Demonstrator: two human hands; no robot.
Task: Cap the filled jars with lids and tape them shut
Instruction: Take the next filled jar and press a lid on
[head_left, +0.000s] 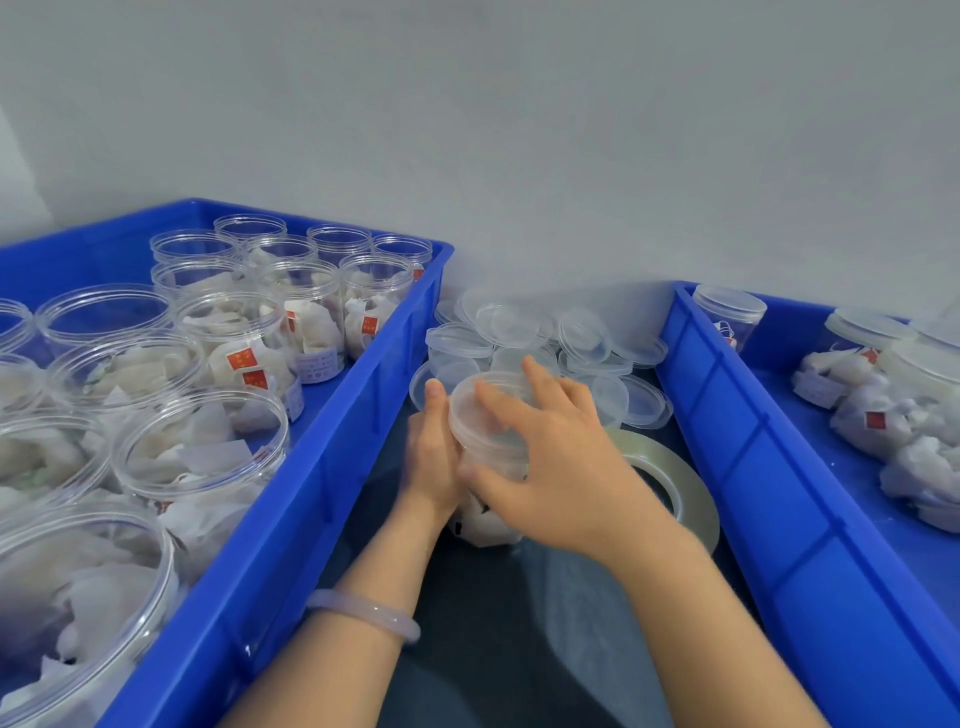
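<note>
Gripping clear jar (491, 525): left hand (431, 452) | right hand (556, 467): translucent round lid (485, 415)

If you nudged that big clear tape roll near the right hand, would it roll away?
Probably not: the wide roll of clear tape lies flat on the dark table, so it would likely slide rather than roll. It looks thickly wound, so probably heavy for its size.

red tags (242, 358) on the sachets (316, 323), white label (318, 365) on a jar (304, 275) — printing too small to read
</note>
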